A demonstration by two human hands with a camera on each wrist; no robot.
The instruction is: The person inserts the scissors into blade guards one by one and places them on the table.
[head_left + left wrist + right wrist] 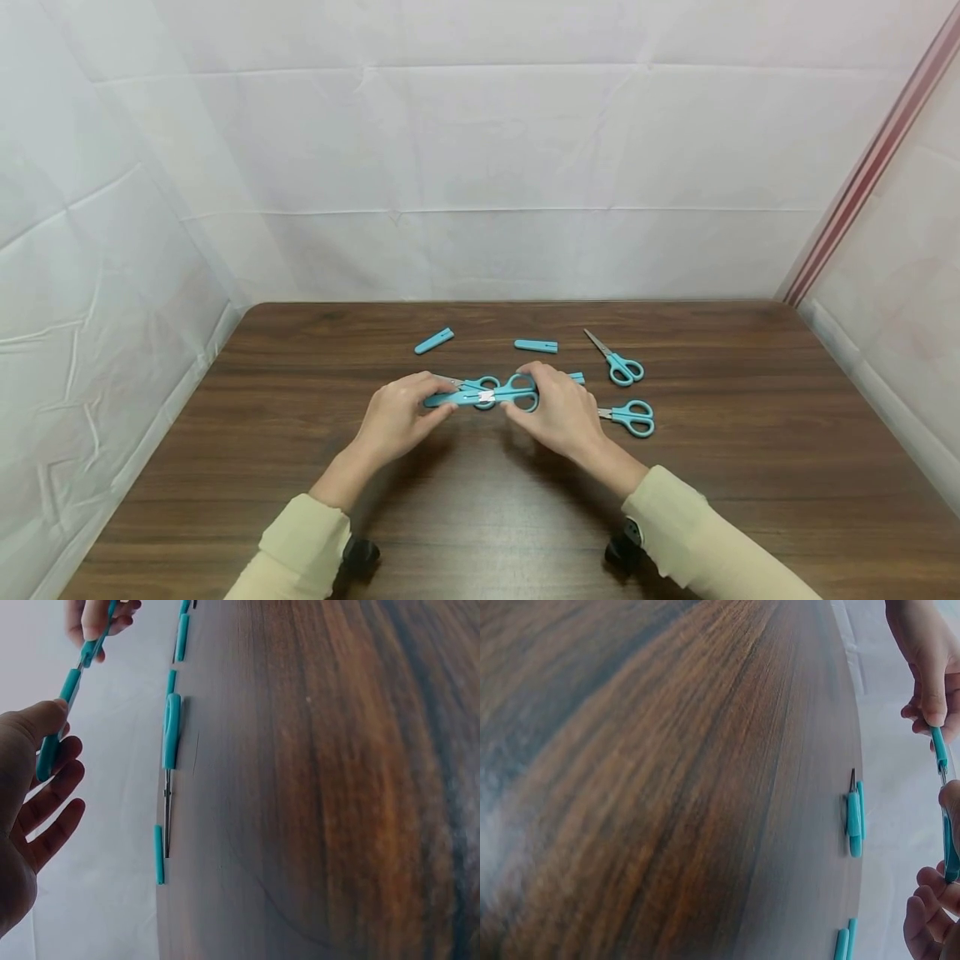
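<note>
The left hand (397, 412) pinched a cap (442, 400) while the right hand (558, 408) gripped the scissors (502, 392) by their handles, held between both hands above the table (480, 517). Capping seemed underway; next, the blades needed lining up with the cap's mouth.

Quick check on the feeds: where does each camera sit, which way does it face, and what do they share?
Head: above, facing forward and down at the table; both hands and sleeves show.
Left wrist: along the tabletop; left hand pinches the capped scissors.
Right wrist: across the tabletop; right hand grips the handles.
Shared: all show those scissors.
</note>
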